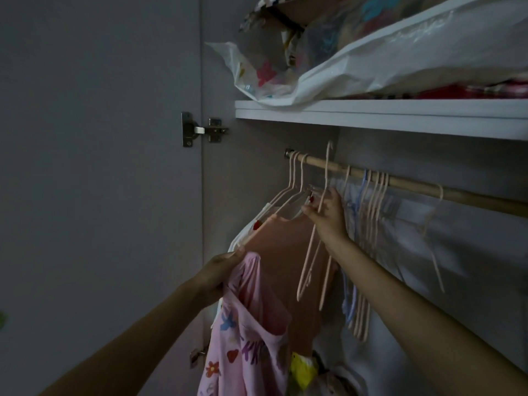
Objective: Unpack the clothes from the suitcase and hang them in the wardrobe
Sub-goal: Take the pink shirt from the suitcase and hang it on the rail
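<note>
My left hand [220,274] grips a pink garment [245,332] with a bright print, which hangs down below it. Inside the wardrobe my right hand [325,212] pinches an empty pale pink hanger [315,267]. Its hook sticks up in front of the wooden rail [411,182] and is off the rail. A peach top [285,241] and a white garment [243,232] hang on hangers at the rail's left end. The suitcase is out of view.
Several empty pink and blue hangers [368,224] hang bunched on the rail right of my hand. The white shelf [371,115] above carries plastic bags of cloth [371,52]. The open wardrobe door [100,167] with a metal hinge [200,130] stands at left.
</note>
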